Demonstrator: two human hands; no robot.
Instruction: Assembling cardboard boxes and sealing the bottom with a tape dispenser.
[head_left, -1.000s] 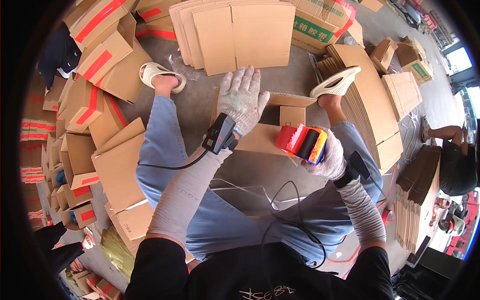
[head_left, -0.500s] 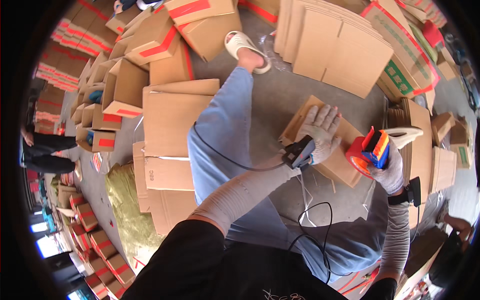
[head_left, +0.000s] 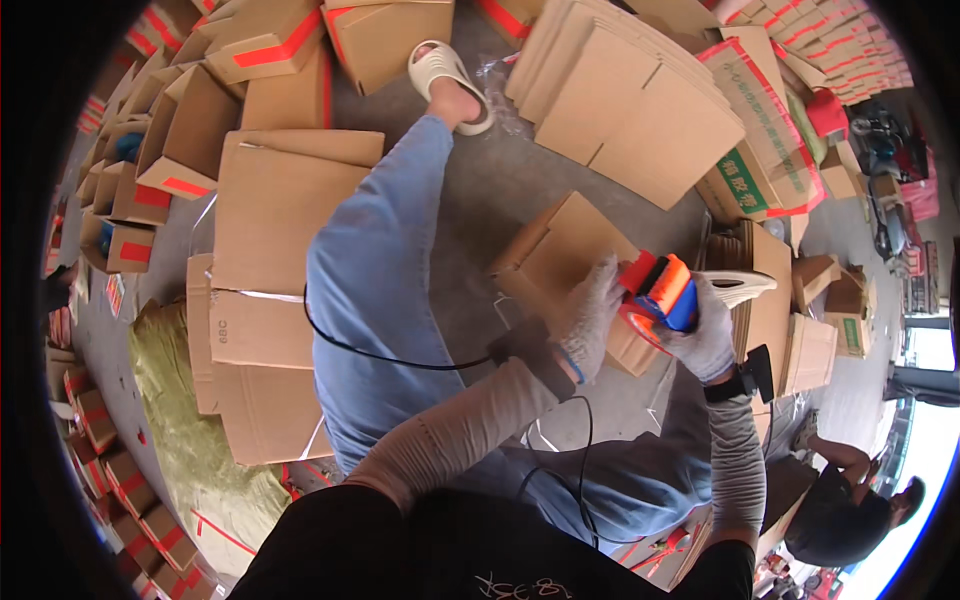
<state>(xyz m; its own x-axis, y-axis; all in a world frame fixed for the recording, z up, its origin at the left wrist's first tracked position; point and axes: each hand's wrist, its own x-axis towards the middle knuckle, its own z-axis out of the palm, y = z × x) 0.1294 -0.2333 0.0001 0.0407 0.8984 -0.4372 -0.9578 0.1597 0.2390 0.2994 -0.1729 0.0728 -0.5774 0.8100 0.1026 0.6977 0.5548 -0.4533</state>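
A small brown cardboard box [head_left: 565, 250] stands on the floor between my legs, one corner turned toward the left. My left hand [head_left: 592, 318], in a pale work glove, is edge-on against the box's right part. Its fingers stretch upward and are slightly blurred; I see nothing in them. My gloved right hand [head_left: 706, 338] wraps round a blue and orange tape dispenser [head_left: 668, 292] loaded with a red roll. The dispenser is over the box's right end, close to the left fingertips. Whether it touches the cardboard I cannot tell.
Flattened cartons [head_left: 640, 100] lean beyond the box, beside a large printed carton [head_left: 760, 150]. More folded cardboard [head_left: 275, 220] lies left of my leg, near an olive-green sack [head_left: 190, 400]. Open boxes [head_left: 185, 135] crowd the far left. Another person [head_left: 850, 500] is at the lower right.
My left hand has gone from lying flat on the box to an edge-on pose. The box has turned, showing more of its left end. The dispenser is closer to my left hand. The view has shifted right.
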